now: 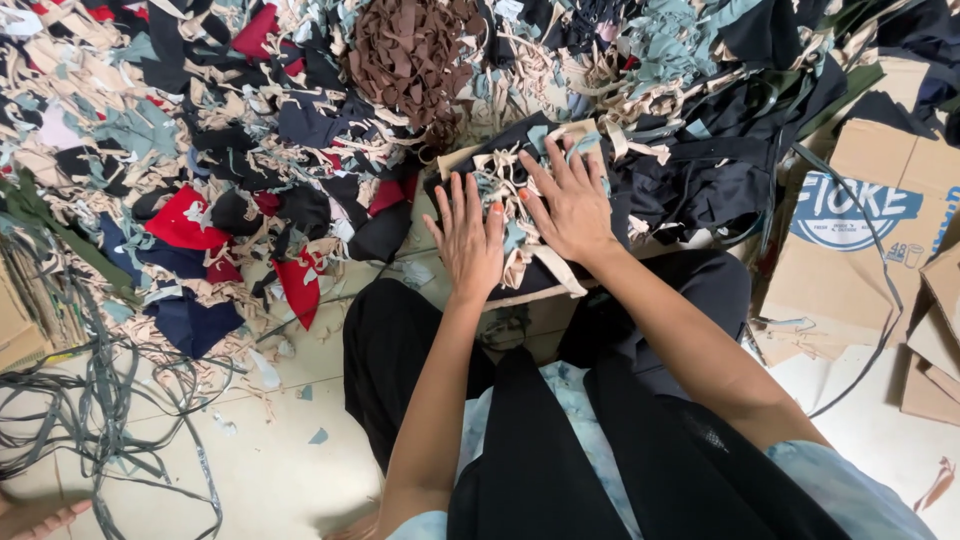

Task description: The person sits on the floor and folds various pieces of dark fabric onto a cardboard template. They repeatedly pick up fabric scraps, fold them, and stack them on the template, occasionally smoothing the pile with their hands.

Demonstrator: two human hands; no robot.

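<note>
Fabric offcuts, head view. Left hand (468,243): flat, fingers spread wide, palm down, grasping nothing, pressing on a small bundle of scraps (520,205) just above the lap. Right hand (575,205): likewise flat and spread, palm down, beside the left at its 2 o'clock; the two hands lie close but whether they touch cannot be told. Bundle: beige strips, pale grey-green pieces and black cloth, tangled, lying at picture centre on a black piece with a beige edge.

Large heap of scraps (200,150): runs from 9 o'clock through 12 to 2 o'clock of the hands; black, navy, beige, grey-green and red pieces mixed. Brown strips (405,50): a dense clump at 12 o'clock of the hands, on top of the heap. Red pieces (180,220): several at 9 o'clock, near the heap's lower edge.

Grey-green cords (110,420): loose loops on the pale floor (270,470) at 8 o'clock. Cardboard box (860,240): flattened brown panels at 3 o'clock, with blue print. Black trousers (400,350): the person's knees, at 6 o'clock under the forearms.
</note>
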